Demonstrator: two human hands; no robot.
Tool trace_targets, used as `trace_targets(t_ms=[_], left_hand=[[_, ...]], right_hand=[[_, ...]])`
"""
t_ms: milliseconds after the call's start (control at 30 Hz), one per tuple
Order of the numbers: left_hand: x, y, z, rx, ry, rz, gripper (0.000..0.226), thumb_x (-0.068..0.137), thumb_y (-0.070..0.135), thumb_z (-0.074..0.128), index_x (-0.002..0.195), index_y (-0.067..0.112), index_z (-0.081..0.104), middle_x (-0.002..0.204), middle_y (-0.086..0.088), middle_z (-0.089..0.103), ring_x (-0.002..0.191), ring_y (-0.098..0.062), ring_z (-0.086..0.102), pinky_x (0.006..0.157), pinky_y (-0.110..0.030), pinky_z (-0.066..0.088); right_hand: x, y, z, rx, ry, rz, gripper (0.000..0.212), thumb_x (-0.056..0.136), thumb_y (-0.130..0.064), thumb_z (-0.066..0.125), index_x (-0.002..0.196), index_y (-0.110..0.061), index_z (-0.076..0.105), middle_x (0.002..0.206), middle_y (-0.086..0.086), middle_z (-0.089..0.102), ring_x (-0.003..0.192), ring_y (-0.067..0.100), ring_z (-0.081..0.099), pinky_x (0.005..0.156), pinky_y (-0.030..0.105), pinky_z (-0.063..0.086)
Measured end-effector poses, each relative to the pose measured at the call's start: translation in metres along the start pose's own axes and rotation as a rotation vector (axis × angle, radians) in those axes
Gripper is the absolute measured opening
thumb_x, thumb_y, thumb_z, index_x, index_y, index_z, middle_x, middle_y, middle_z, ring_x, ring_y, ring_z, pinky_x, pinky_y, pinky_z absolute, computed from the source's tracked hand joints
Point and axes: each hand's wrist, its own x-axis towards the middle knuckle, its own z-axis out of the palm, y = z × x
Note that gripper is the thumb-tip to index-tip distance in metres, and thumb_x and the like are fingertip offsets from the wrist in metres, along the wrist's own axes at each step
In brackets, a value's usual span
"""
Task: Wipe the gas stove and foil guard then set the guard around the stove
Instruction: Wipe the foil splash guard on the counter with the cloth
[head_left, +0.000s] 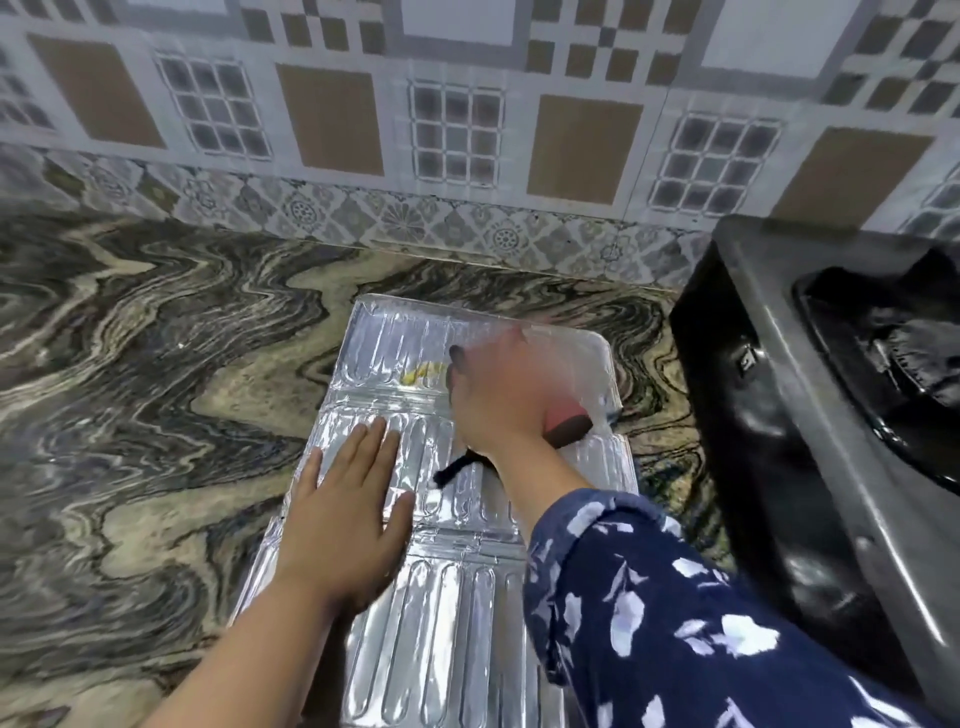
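A silver ribbed foil guard (447, 613) lies flat on the marbled counter, unfolded in panels that run away from me. My left hand (348, 514) presses flat on its middle panel, fingers spread. My right hand (498, 400) is blurred and is closed on a pink and dark cloth (566, 423) against the far panel. A dark strip of the cloth (457, 467) hangs below my wrist. A small yellow smear (421, 374) shows on the far panel left of that hand. The black gas stove (831, 415) stands to the right, a narrow gap away from the guard.
The swirled grey and beige counter (156, 389) stretches to the left and behind the guard. A patterned tiled wall (467, 130) rises along the back edge. The stove's burner and pan support (909, 343) sit at the far right.
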Motion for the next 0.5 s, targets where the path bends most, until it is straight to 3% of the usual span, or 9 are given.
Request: trace_targets(t_ms=[100,233,333,500], left_hand=[[-0.001,0.001,-0.001,0.018,0.004,-0.013,0.076,0.083,0.057,0.003,0.152,0.027,0.005,0.160,0.012,-0.005,0.146,-0.003,-0.007,0.117,-0.035,-0.009],[0.007,0.003,-0.006,-0.038,-0.052,-0.018,0.087,0.073,0.064,0.008,0.152,0.028,0.014,0.160,0.011,0.005,0.147,-0.007,0.004,0.117,-0.034,-0.002],[0.024,-0.011,-0.021,-0.055,-0.091,0.004,0.096,0.066,0.071,0.017,0.150,0.025,0.025,0.158,0.005,0.021,0.144,-0.016,0.022,0.117,-0.036,0.016],[0.024,-0.049,-0.022,0.120,-0.113,-0.069,0.101,0.072,0.082,0.004,0.152,0.021,-0.005,0.160,0.001,-0.013,0.147,-0.013,-0.012,0.118,-0.044,-0.010]], right_hand=[[-0.040,0.002,0.001,-0.019,-0.021,-0.100,0.063,0.098,-0.050,0.017,0.153,-0.022,0.006,0.162,0.005,-0.008,0.149,0.026,-0.007,0.118,0.052,-0.004],[-0.056,0.024,-0.024,-0.131,-0.046,-0.281,0.065,0.091,-0.066,0.020,0.149,-0.037,0.021,0.162,0.000,0.006,0.147,0.027,0.009,0.116,0.050,0.010],[-0.052,0.039,-0.027,-0.141,-0.139,-0.290,0.070,0.086,-0.075,0.016,0.149,-0.045,0.009,0.161,-0.002,-0.012,0.148,0.026,-0.011,0.117,0.050,-0.009],[-0.057,0.009,0.001,-0.076,-0.031,-0.060,0.070,0.090,-0.066,0.013,0.151,-0.034,0.001,0.160,0.008,-0.018,0.146,0.031,-0.019,0.115,0.057,-0.011]])
